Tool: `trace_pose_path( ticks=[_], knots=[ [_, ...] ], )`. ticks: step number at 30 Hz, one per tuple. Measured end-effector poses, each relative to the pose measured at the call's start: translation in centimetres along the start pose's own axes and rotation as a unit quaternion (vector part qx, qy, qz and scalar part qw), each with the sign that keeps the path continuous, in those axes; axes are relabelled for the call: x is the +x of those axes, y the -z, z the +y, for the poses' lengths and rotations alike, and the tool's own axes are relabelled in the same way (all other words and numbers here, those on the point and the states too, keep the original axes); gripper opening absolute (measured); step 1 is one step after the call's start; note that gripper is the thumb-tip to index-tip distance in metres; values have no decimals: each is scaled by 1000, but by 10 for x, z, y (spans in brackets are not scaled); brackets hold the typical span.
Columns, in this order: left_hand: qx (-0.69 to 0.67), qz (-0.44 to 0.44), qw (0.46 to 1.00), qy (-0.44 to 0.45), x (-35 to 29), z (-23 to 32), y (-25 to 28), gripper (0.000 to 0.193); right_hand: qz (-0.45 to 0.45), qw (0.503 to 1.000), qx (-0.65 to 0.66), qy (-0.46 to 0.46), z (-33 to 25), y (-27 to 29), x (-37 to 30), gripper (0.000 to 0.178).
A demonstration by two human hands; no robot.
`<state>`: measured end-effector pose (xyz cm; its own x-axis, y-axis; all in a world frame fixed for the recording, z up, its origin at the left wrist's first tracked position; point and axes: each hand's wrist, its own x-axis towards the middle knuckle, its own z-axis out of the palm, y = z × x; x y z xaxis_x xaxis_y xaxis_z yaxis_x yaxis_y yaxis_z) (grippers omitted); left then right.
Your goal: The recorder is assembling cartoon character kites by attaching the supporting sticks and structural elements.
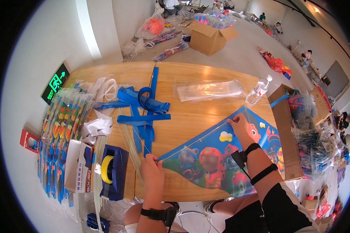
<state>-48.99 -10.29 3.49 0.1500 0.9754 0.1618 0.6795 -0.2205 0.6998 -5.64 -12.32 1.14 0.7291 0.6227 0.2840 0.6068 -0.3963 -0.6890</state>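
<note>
A kite (217, 163) with cartoon figures on a blue and green ground lies over the right part of the wooden table. Along its upper left edge runs a thin pale rod (194, 142). My left hand (151, 169) is closed at the kite's left corner, pinching it where the rod ends. Further up the same edge, my right hand (239, 126) grips the kite between thumb and fingers. Thin pale rods (129, 136) lie beside my left hand. Blue ribbon strips (144, 101) are heaped beyond them.
A blue tape dispenser (120, 171) with yellow tape and a white box (76, 167) stand at the left, beside stacked packaged kites (56, 132). Clear plastic bags (208, 91) and a water bottle (259, 91) lie at the back. A full carton (282, 136) adjoins the right edge.
</note>
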Motion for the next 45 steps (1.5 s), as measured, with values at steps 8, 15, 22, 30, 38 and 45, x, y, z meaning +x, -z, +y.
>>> trace_pose_path(
  ticks=[8, 15, 22, 30, 38, 45],
  knots=[
    [-12, -39, 999, 36, 0, 6, 21, 19, -14, 1000, -3, -7, 1, -1, 2, 37],
    [-6, -60, 983, -173, -8, 35, 15, 31, -13, 1000, -6, 3, -1, 3, -1, 36],
    [94, -160, 946, -265, -31, 51, -24, 66, -11, 1000, 0, -6, -2, 0, 0, 35],
    [115, -126, 950, -262, -36, 45, -31, 74, -12, 1000, -4, 7, -2, 1, 0, 35],
    [112, -105, 970, -186, -43, 43, -30, 84, 10, 1000, -3, 26, 1, -2, -1, 35],
    [195, -52, 968, -150, -51, 46, -31, 97, 7, 999, 1, 36, 7, -5, 0, 33]
  ],
)
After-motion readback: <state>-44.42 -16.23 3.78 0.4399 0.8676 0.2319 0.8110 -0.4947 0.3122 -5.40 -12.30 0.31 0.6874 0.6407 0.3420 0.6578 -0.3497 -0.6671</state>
